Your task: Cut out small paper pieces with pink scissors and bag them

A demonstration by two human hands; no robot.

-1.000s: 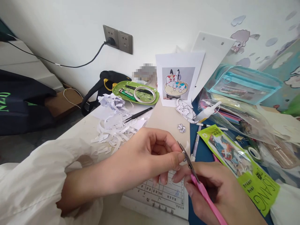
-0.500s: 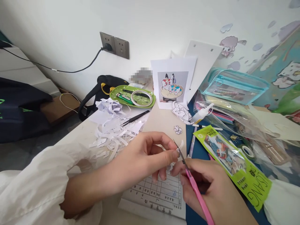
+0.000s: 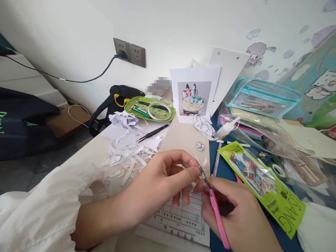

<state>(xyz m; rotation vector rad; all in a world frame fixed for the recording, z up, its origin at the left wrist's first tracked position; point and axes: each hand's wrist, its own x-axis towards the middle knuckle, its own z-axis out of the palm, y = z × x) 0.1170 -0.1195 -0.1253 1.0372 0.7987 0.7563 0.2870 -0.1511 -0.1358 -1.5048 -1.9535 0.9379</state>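
My right hand [image 3: 237, 206] is closed around a pair of pink-handled scissors [image 3: 217, 215], whose blades point up and away from me. With thumb and forefinger, my left hand [image 3: 168, 180] pinches a small paper cutout [image 3: 201, 172] against the blades; the fingers cover most of it. A thin white paper strip [image 3: 205, 163] curls just beyond the blades. Beneath both hands lies a printed form pad [image 3: 181, 222]. Farther off, a small flower-like cutout [image 3: 200, 146] rests on the board, and a larger line-drawn cutout [image 3: 204, 127] leans by the printed picture [image 3: 194, 96].
White paper scraps [image 3: 128, 147] are heaped at left, with black tweezers [image 3: 153, 132] on them. Behind sits a green tray [image 3: 128, 105] holding a tape roll and lighter. A glue bottle [image 3: 228, 128], a lime-green packet [image 3: 262, 189] and a clear blue-edged pouch [image 3: 265, 96] occupy the right side.
The scissors have turned slightly, their handle end swinging left. Both hands stay close together, and the view has shifted a little.
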